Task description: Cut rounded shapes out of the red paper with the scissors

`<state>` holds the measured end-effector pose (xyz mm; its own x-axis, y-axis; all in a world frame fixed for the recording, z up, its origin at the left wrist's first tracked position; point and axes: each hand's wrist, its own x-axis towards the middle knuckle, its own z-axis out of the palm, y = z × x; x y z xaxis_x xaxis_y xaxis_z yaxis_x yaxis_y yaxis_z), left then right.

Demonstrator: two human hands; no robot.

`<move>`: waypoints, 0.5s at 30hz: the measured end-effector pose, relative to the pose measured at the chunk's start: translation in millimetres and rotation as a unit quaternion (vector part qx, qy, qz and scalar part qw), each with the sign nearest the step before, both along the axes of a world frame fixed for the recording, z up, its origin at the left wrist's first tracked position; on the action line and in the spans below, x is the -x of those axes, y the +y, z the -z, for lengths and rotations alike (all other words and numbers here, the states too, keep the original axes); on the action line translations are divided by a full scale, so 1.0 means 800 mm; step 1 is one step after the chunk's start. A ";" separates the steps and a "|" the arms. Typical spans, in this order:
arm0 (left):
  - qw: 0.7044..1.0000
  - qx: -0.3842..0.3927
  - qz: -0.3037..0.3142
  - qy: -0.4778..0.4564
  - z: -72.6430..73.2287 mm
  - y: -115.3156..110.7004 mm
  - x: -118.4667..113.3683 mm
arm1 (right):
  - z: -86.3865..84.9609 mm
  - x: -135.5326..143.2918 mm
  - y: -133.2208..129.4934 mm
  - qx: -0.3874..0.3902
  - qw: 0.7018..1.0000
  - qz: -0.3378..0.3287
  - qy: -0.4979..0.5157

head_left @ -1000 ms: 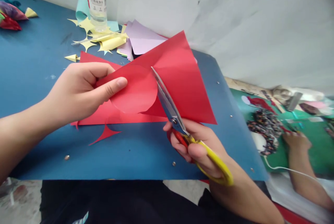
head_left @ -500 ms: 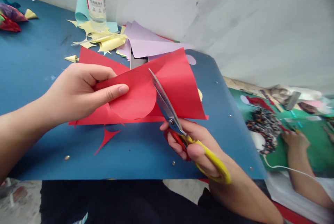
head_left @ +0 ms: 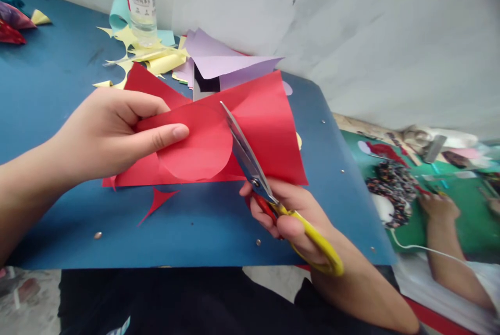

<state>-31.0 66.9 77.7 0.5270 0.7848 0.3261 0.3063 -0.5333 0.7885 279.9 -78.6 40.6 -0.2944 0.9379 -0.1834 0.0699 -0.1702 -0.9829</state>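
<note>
Between thumb and fingers, my left hand (head_left: 121,134) pinches a sheet of red paper (head_left: 265,121), which is bent and raised over the blue table. A curved cut edge runs round a rounded part of the sheet near my thumb. My right hand (head_left: 292,215) grips scissors (head_left: 252,168) with one yellow and one red handle. Their blades lie across the paper at the end of the curved cut, tips pointing up and left; the blades look nearly closed. A small pointed red paper scrap (head_left: 158,202) rests on the table below the sheet.
Behind the sheet are purple paper (head_left: 230,61), yellow scraps (head_left: 166,62) and a water bottle (head_left: 142,9) by the wall. Small colourful cones (head_left: 15,17) lie far left. At right, another person's hand (head_left: 439,207) rests on a green table (head_left: 464,231) beside a patterned bundle (head_left: 394,189).
The left part of the red sheet has shifted slightly and its far corner has moved right. Both hands keep their grips, and the scissors stay at nearly the same place on the paper.
</note>
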 end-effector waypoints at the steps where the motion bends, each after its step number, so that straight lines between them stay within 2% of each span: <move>1: 1.000 0.000 -0.002 -0.001 -0.001 0.000 0.000 | 0.000 0.000 0.000 0.007 1.000 0.002 0.002; 7: 0.999 0.005 0.004 -0.044 -0.004 -0.001 -0.003 | 0.002 0.000 -0.001 0.004 1.000 0.020 0.020; 15: 0.997 0.012 -0.042 -0.071 -0.004 -0.002 -0.003 | 0.001 0.000 0.002 0.013 0.999 0.018 0.032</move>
<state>-28.5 64.9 80.6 0.4099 0.8322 0.3733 0.2339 -0.4915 0.8389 279.8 -77.1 39.5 -0.2721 0.9433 -0.1900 0.0003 -0.1973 -0.9803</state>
